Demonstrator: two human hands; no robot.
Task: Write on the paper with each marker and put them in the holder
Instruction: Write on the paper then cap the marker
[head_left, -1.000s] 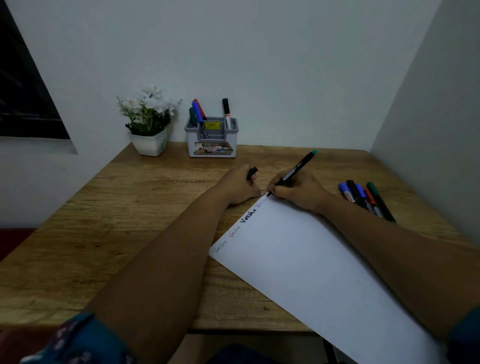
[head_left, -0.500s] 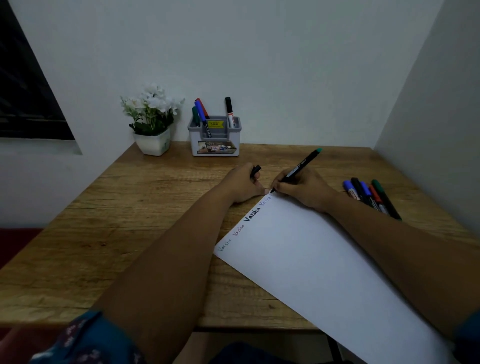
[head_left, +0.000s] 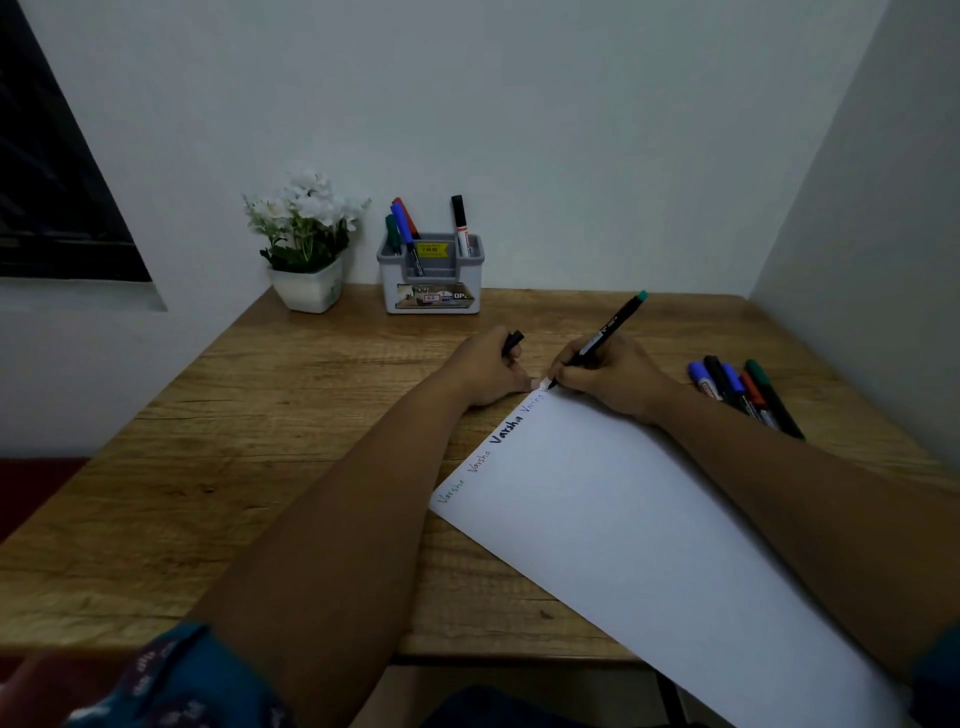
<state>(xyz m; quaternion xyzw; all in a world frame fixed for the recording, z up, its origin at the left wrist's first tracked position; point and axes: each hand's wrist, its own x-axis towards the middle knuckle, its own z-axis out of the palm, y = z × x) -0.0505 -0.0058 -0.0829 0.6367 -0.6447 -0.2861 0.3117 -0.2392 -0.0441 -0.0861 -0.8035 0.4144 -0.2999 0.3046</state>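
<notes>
A white sheet of paper lies slanted on the wooden table, with several written words along its left edge. My right hand grips a black marker with a teal end, its tip touching the paper's far corner. My left hand rests at that corner, fingers closed around a black marker cap. Several loose markers lie on the table to the right of my right hand. A grey holder at the back wall contains several markers.
A white pot of white flowers stands left of the holder. Walls close in the table at the back and on the right. A dark window sits at the upper left.
The marker tip has crept slightly further along the paper's edge while writing. Both hands otherwise hold their places.
</notes>
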